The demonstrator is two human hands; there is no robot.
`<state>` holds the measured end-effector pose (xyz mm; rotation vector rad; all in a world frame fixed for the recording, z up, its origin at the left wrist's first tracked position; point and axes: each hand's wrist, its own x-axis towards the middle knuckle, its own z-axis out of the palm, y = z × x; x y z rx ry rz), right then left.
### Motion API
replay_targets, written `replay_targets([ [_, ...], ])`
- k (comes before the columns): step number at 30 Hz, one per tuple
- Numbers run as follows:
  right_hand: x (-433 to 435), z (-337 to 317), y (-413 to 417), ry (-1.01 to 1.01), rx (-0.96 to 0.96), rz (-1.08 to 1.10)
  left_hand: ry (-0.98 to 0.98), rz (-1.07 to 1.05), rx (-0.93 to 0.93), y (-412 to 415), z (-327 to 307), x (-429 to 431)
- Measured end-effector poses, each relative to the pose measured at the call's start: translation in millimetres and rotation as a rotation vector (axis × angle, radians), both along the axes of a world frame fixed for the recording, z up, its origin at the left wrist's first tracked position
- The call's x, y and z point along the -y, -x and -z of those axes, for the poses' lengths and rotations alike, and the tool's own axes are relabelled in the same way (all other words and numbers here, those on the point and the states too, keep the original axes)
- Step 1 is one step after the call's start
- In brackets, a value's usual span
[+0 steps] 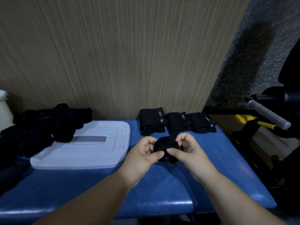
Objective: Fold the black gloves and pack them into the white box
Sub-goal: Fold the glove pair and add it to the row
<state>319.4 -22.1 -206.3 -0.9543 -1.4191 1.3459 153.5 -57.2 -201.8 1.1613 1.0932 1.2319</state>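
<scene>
While both hands work just above a blue padded bench [162, 192], the left hand [144, 151] and right hand [186, 148] each pinch a bunched black glove [165, 144] between thumb and curled fingers. The white box [81, 151] lies flat on the bench's left side, a heap of unfolded black gloves [48, 124] spilling over its far corner. Three folded gloves [177, 121] sit in a row against a wood-grain panel [129, 54]. To the right, a speckled grey surface [253, 54] backs a grey-gripped bar [267, 114] and yellow handles [245, 118].
</scene>
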Motion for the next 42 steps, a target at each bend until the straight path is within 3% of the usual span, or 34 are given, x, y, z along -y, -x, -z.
replay_targets([
  [5, 4, -6, -4, 0.04, 0.005, -0.148, -0.039, -0.142, -0.086, 0, -2, -3],
  [12, 9, -8, 2, -0.101, 0.264, 0.121, -0.062, -0.245, -0.324, 1, 2, -2],
  [18, 12, -9, 4, -0.338, 0.582, 0.34, -0.074, -0.189, -0.331, -1, -3, 5],
  [21, 10, -9, 1, -0.318, 0.518, 0.345, 0.018, -0.092, -0.126, -2, -4, 6],
  [24, 10, -12, -1, -0.246, 0.373, 0.334, 0.169, -0.178, 0.158, -3, -3, 3],
  [27, 12, -18, 0, -0.193, 0.278, 0.285, 0.43, -0.149, 0.135, -2, -9, 5],
  [30, 15, -19, 2, -0.162, 0.237, 0.236, 0.643, 0.013, 0.259, -4, -13, 8],
  [33, 15, -18, 0, -0.12, 0.247, 0.178, 0.608, -0.001, 0.466, -7, -14, 6],
  [35, 13, -17, -4, -0.043, 0.256, 0.105, 0.512, -0.079, 0.511, -6, -12, 3],
  [38, 11, -19, -11, 0.083, 0.182, -0.049, 0.415, -0.16, 0.425, -4, -9, -1],
  [42, 12, -26, -17, 0.334, -0.076, -0.252, 0.37, -0.234, 0.29, -4, -5, -3],
])
